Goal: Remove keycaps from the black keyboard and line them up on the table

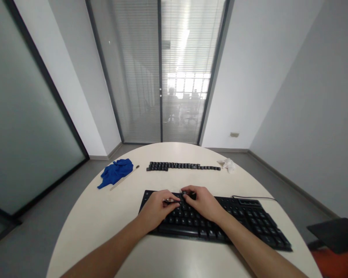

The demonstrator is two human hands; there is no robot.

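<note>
A black keyboard [188, 222] lies on the round table in front of me, some of it covered by my hands and forearms. My left hand [158, 206] is over its left part, thumb and fingers closed on a slim dark tool [170, 200] with a shiny spot; its kind is unclear. Beside it, my right hand [201, 199] bends over the upper key rows with thumb and forefinger brought together. Something small and dark shows at those fingertips, too small to make out. Beyond the keyboard, loose black keycaps [174, 165] are lined up in rows.
A crumpled blue cloth [116, 172] and a thin brush [124, 177] lie at the left of the pale table [104, 224]. Crumpled white tissue [227, 165] sits at the far right. The keyboard's cable [255, 197] runs rightward. A chair [335, 235] stands at the lower right.
</note>
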